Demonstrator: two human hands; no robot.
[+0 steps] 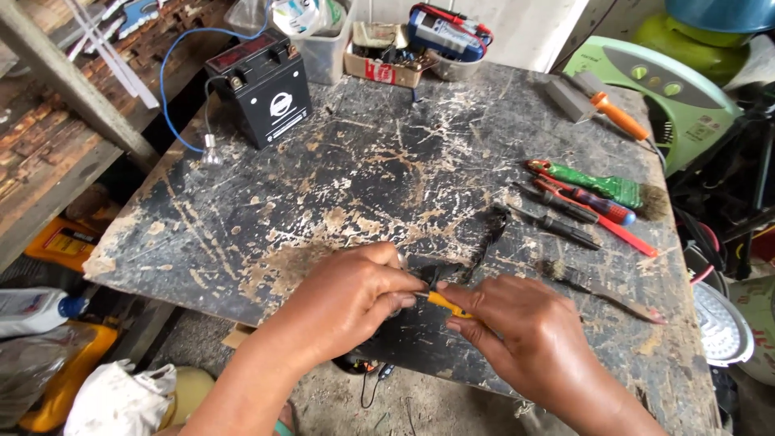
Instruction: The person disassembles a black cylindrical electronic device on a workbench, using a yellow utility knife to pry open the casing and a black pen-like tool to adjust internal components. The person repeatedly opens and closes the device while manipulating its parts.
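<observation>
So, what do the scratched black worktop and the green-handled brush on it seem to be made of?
The scratched black worktop looks like a wooden board painted matt black: pale fibrous wood shows where the coating is scraped and chipped. The green-handled brush seems to have a glossy plastic or painted handle, which I cannot tell apart, and brownish, frayed bristles.

Two bare hands (355, 303) and forearms, sleeveless, without gloves, rings or a watch.

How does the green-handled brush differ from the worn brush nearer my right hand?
The green-handled brush has a bright, thick handle; the worn brush has a thin, dark one. The green one's bristles point right, the worn one's left. The green one lies among screwdrivers, the worn one alone. Both lie flat on the table.
</observation>
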